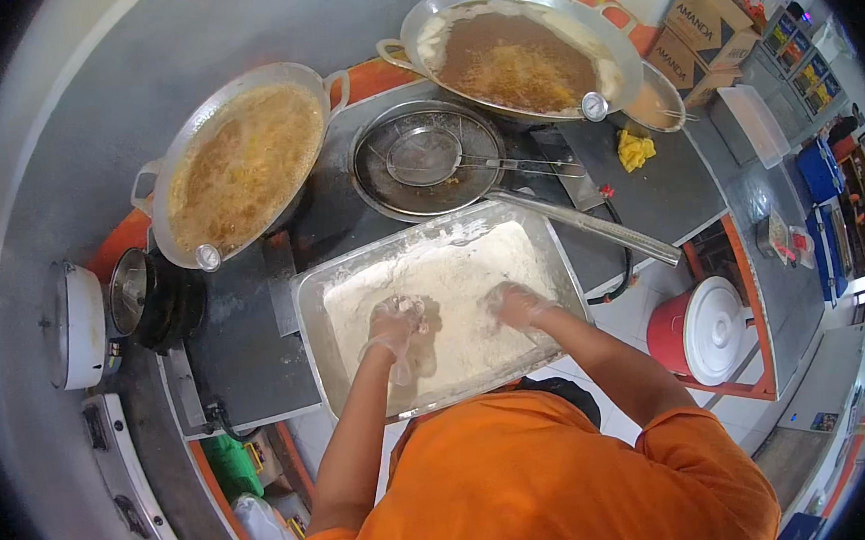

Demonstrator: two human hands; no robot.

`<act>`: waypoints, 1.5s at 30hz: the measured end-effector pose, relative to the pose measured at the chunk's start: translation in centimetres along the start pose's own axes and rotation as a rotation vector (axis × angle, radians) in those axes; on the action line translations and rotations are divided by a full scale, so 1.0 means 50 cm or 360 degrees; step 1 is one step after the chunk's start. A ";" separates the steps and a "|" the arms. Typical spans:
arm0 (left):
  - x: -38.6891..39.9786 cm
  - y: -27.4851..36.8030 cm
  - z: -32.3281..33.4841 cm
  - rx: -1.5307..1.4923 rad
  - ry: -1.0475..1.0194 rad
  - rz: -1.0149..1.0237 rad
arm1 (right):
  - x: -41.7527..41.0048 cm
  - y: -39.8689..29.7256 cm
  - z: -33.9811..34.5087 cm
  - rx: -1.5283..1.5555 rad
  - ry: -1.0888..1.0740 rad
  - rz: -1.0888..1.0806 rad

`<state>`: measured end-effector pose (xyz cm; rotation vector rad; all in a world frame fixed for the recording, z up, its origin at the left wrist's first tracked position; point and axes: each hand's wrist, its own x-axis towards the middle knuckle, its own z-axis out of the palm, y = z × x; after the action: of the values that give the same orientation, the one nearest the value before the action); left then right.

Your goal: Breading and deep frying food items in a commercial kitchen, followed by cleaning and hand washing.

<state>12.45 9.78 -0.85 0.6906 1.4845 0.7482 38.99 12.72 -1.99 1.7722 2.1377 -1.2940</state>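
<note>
A large rectangular metal tray (pixel 316 353) of white flour (pixel 463 275) lies in front of me, close to my body. My left hand (pixel 393 324), in a clear plastic glove, is raised over the left half of the flour and casts a shadow on it. Its fingers are curled, with pale, pinkish floury lumps at the tips; whether these are a held piece or coating stuck to the glove is unclear. My right hand (pixel 519 306), gloved too, reaches into the flour on the right side. Its fingertips are hidden there.
Two wide woks of bubbling oil stand behind the tray, one on the left (pixel 245 170) and one on the right (pixel 523 60), each with a dial thermometer. Between them lies a wire strainer (pixel 424 156) on a round pan. A perforated metal handle (pixel 587 225) juts over the tray's right corner.
</note>
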 end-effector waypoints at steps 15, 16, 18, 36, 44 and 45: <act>-0.022 0.007 -0.004 -0.0507 -0.0156 -0.0069 | 0.310 0.073 0.100 -0.0775 0.0745 -0.0667; -0.018 0.005 -0.003 -0.0525 -0.0169 -0.0064 | 0.318 0.070 0.109 -0.0868 0.0724 -0.0840; -0.016 -0.026 -0.039 -0.0583 -0.0113 -0.0055 | 0.282 0.013 0.102 -0.0505 0.0364 -0.0820; -0.072 -0.001 -0.017 -0.0198 -0.0101 -0.0084 | -0.002 -0.035 -0.002 0.0177 0.0000 -0.0442; -0.060 -0.016 0.009 -0.0216 -0.0418 -0.0263 | -0.027 -0.174 0.009 -0.0087 -0.0090 -0.0676; -0.056 -0.027 0.002 -0.0159 -0.0434 -0.0239 | -0.028 -0.185 0.008 -0.0285 -0.0125 -0.0566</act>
<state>12.68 6.74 -0.24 0.5735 1.2268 0.5839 31.52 11.61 3.51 1.2944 2.5121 -1.1654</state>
